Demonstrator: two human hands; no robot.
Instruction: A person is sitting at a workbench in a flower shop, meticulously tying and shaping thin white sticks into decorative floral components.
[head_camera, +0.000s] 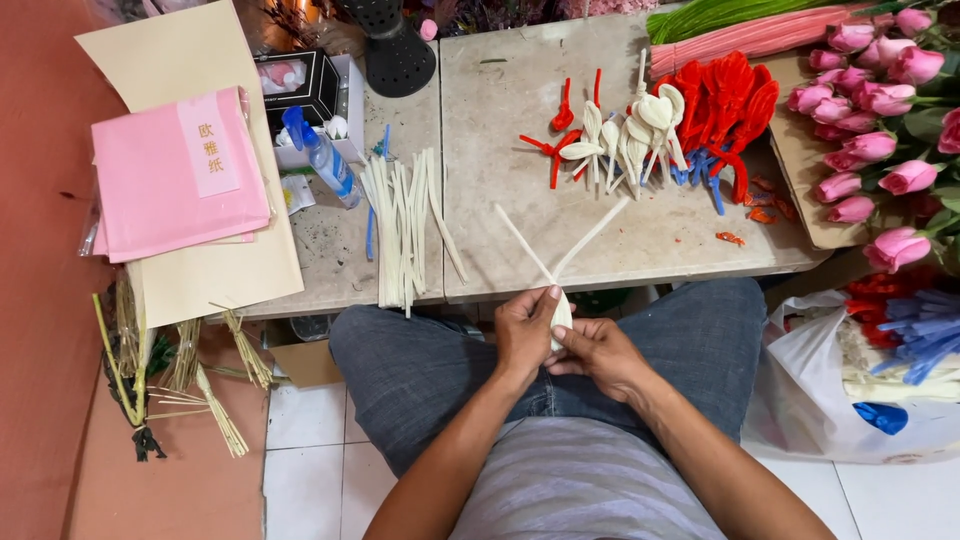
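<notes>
Pinched between both hands: a cream chenille stem (560, 262), folded at the bottom, its two free ends crossing and fanning up toward 11 and 1 o'clock over the table edge. Left hand (525, 335) clenched around the fold, thumb pressed at the crossing; right hand (600, 355) closed on the lower loop from the 4 o'clock side, fingertips touching the left. Held above the lap, just short of the stone table (520, 150).

Likely slip points, judged from this pose:
- Loosened thumb at the crossing, and the twist springs open, ends splaying apart.
- Uneven pull from the right, and a lopsided loop, unlike the finished cream loop shapes (630, 135) lying at 1 o'clock.
- Over-bending at the fold, and a kinked wire core that will not round out.
- Long free ends swinging wide, sweeping into the bundle of straight cream stems (405, 225) at 10 o'clock and scattering them off the edge.
- Dropped piece falling between the knees to the tiled floor (310, 470).

Further out at 1 o'clock, red loop shapes (725, 100); at 2 o'clock, pink roses (870, 110); at 10 o'clock, pink paper pack (170, 180) and blue-capped bottle (325, 160).
</notes>
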